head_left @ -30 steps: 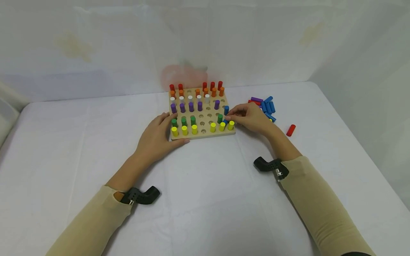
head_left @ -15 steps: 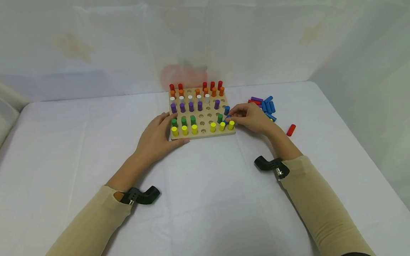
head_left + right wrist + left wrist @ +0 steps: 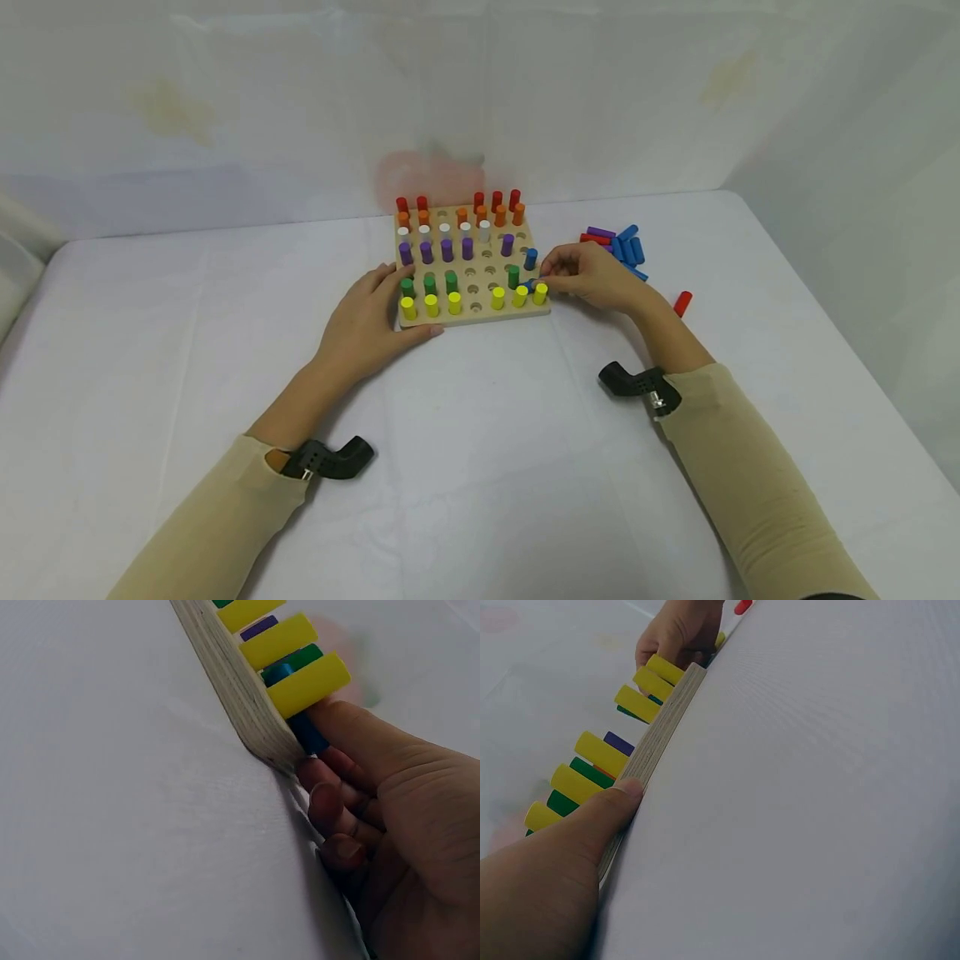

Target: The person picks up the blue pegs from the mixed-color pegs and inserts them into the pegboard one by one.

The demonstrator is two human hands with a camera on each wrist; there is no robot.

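Head view: the right hand [image 3: 592, 279] pinches a blue peg [image 3: 530, 285] at the board's [image 3: 480, 315] near right corner, its long axis tilted toward the board just behind the yellow peg [image 3: 540, 293], while the left hand [image 3: 367, 321] rests flat-fingered against the near left edge.

A pale wooden pegboard [image 3: 472, 312] is filled with pegs in rows of red, orange, white, purple, green and yellow [image 3: 454, 302]. A blue peg [image 3: 530, 286] is pinched by the right hand [image 3: 592, 277]. Blue loose pegs [image 3: 628, 248] are seen on the white tablecloth [image 3: 480, 467]. Beige sleeves [image 3: 750, 492] are worn.
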